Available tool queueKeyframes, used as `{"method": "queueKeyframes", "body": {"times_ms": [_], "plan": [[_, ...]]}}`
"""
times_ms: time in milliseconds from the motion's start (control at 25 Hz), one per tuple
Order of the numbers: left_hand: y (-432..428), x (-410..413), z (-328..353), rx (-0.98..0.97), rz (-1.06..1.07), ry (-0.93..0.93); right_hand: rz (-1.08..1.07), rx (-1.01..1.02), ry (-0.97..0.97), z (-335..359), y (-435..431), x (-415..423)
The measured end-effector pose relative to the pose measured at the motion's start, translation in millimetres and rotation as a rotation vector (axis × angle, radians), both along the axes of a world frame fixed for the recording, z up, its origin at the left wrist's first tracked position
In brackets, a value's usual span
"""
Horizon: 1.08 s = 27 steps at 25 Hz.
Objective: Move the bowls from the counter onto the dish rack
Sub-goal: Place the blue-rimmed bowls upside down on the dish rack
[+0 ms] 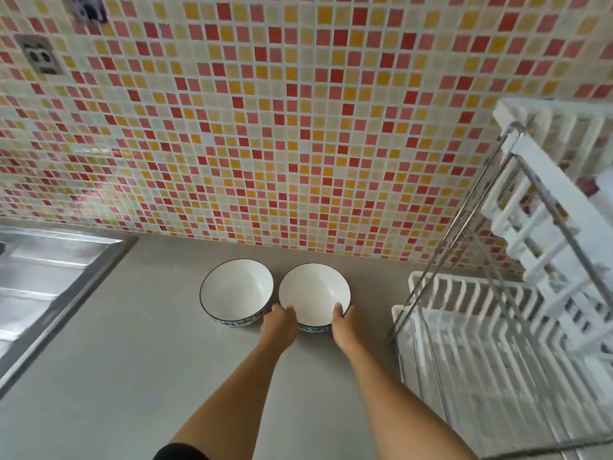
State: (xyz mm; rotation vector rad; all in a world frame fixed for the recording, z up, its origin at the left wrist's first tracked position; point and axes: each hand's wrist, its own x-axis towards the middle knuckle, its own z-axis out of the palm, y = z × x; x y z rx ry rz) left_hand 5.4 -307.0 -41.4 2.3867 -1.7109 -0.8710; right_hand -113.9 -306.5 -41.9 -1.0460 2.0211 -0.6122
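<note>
- I have both hands on the right-hand bowl (313, 295): my left hand (280, 323) clasps its near-left side and my right hand (343, 322) its near-right side, thumbs hooked over the dark rim, the other fingers out of sight under its wall.
- I take it from two sides because, I judge, glazed ware like this is slick and a wide bowl carries steadier with support on either flank.
- It seems to be tipped a little toward me; whether its foot has left the counter (132, 360) I cannot tell.
- The left-hand bowl (237, 292) stands upright on the counter, just beside the one I hold, rims nearly touching. Nothing is in it, and no hand is on it.
- I start with the right one, I reckon, because it sits nearer the dish rack (481, 327), which stands to my right against the tiled wall (298, 127).
- The rack's white slatted lower tier looks bare and open from my side, with steel rods crossing in front; I would lift clear of those rods.
- The steel sink (49, 270) lies well apart on the left, out of the way.
- Neither bowl is on the rack yet.
</note>
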Motion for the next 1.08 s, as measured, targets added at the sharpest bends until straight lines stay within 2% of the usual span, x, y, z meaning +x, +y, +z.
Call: {"method": "queueKeyframes", "body": {"times_ms": [120, 240, 320, 480, 600, 840, 960, 1080], "plan": [[-1.3, 1.8, -4.0, -0.023, 0.05, 0.053, -0.03, 0.03, -0.062, -2.0, 0.0, 0.8], [10.4, 5.6, 4.7, -0.016, -0.006, 0.032, -0.035, -0.023, -0.078, 14.8, 22.5, 1.7], [27.3, 8.8, 23.4, 0.0, 0.001, 0.093, -0.003, -0.094, -0.089, 28.2, 42.8, 1.5], [60.1, 33.1, 79.7, -0.191, 0.226, 0.352, 0.149, -0.202, -0.12, 64.2, 80.3, 4.1], [105.0, 52.2, 128.7, -0.295, 0.213, 0.551, 0.247, -0.315, -0.086, 108.1, 121.9, 11.8], [176.4, 69.6, 210.0, -0.611, 0.15, 0.709, 0.296, -0.46, -0.098, 209.8, 189.8, 29.6], [202.2, 65.0, 253.9, -0.753, 0.15, 0.867, 0.311, -0.524, -0.215, 268.4, 209.3, 29.2], [217.7, 56.9, 294.0, -0.777, 0.18, 1.023, 0.305, -0.58, -0.387, 318.0, 221.2, 19.5]]}}
